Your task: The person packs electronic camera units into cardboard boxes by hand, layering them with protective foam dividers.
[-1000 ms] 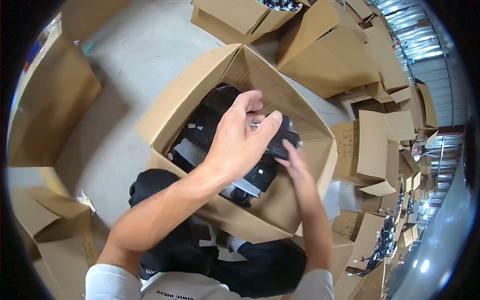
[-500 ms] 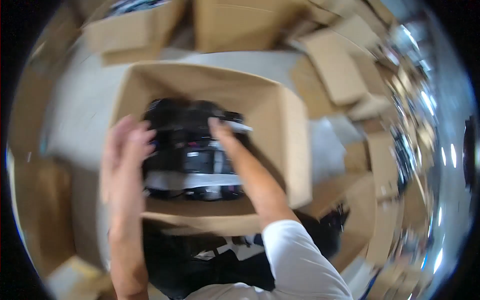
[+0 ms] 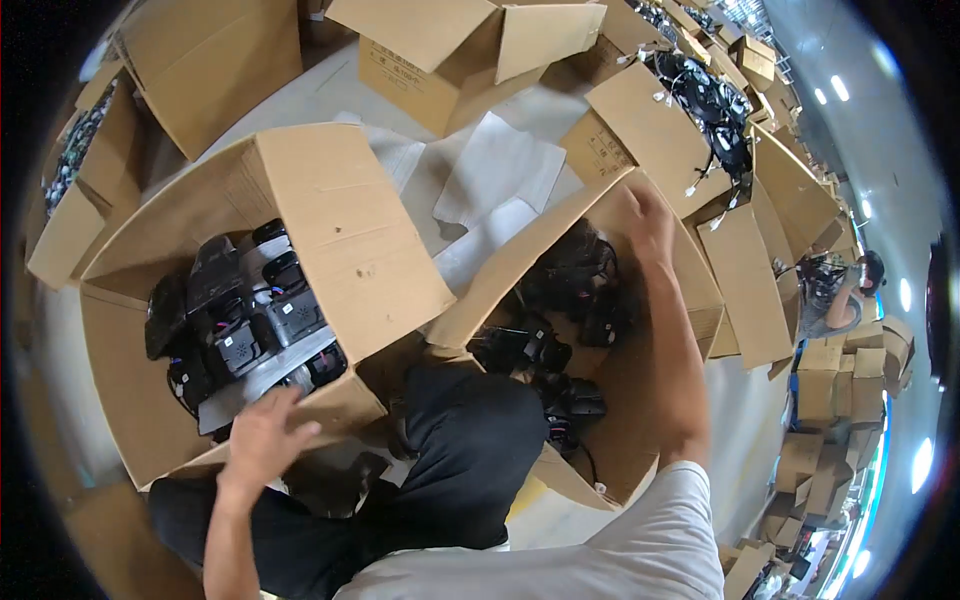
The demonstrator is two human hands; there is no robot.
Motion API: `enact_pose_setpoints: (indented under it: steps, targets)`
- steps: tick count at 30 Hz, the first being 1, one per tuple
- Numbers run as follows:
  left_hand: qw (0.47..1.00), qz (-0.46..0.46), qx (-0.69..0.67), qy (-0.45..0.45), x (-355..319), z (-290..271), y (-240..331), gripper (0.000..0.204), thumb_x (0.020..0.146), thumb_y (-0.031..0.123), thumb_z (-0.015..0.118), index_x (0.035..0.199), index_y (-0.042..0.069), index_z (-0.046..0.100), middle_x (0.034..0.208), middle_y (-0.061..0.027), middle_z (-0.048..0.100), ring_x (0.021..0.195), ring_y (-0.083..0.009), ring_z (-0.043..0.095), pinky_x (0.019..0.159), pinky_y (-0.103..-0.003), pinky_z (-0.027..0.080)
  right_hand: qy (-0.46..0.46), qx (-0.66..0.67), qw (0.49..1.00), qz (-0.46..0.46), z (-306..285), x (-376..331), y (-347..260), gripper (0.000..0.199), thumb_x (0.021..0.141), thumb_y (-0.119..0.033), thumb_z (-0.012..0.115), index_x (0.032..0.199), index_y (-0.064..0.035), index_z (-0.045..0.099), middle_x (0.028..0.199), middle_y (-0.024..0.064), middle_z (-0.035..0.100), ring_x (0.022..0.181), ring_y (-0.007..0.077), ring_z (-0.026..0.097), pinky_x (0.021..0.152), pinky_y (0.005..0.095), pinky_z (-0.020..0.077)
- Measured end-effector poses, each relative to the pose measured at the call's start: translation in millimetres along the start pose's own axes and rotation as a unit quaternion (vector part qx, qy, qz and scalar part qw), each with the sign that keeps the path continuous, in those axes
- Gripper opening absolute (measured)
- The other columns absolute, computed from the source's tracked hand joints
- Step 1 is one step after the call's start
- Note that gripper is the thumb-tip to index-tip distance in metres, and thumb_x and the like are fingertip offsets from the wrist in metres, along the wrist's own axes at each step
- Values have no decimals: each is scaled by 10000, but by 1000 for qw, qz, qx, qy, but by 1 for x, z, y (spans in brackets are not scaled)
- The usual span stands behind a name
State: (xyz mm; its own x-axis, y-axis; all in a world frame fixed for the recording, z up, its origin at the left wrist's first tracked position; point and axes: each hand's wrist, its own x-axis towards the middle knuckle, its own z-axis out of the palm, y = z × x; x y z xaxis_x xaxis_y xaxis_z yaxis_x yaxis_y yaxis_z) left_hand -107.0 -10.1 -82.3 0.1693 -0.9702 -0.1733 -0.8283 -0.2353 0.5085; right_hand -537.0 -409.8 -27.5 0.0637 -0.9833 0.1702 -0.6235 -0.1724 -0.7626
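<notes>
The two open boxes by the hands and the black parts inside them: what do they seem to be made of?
Left box and right box: brown corrugated cardboard, matte, with creased flaps. Black parts: likely moulded plastic, slightly glossy, some with grey panels; the exact material is unclear. The left hand rests on the left box's rim; the right hand is at the right box's far wall.

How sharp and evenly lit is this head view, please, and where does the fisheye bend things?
Head view: the left box is sharp, the left hand slightly smeared; box edges curve toward the black rim; ceiling lights glare at right.
</notes>
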Motion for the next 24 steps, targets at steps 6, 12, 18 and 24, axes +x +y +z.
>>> enact_pose_setpoints:
  steps: [6, 12, 18, 24]
  targets:
    - [982, 47, 138, 121, 12, 19, 16, 532, 640, 278, 892, 1033, 10, 653, 922, -144, 683, 826, -338, 669, 712, -413, 540, 6, -336, 910, 243, -24, -81, 299, 662, 821, -470, 754, 1136, 89, 592, 1154, 345, 632, 1120, 483, 597, 945, 505, 480]
    - [982, 49, 138, 121, 13, 19, 14, 557, 664, 405, 877, 1021, 26, 679, 932, -123, 698, 842, -299, 687, 718, -384, 560, -37, -483, 859, 167, -55, -94, 394, 191, 806, -184, 704, 898, -17, 692, 869, 202, 714, 764, 382, 685, 669, 465, 552]
    - [988, 33, 127, 76, 19, 22, 16, 493, 802, 479, 765, 1041, 56, 686, 915, -81, 684, 841, -248, 691, 704, -361, 569, 77, -407, 908, 64, -125, -70, 333, 341, 898, -259, 657, 1065, 38, 668, 953, 273, 690, 873, 475, 646, 786, 511, 512]
    - [988, 36, -61, 140, 27, 14, 64, 696, 824, 432, 777, 1334, 19, 546, 1326, -203, 555, 1191, -355, 581, 985, -427, 501, 64, 11, 998, 24, -112, -79, 20, 421, 931, -349, 684, 1049, 56, 684, 825, 119, 691, 735, 205, 628, 650, 339, 511]
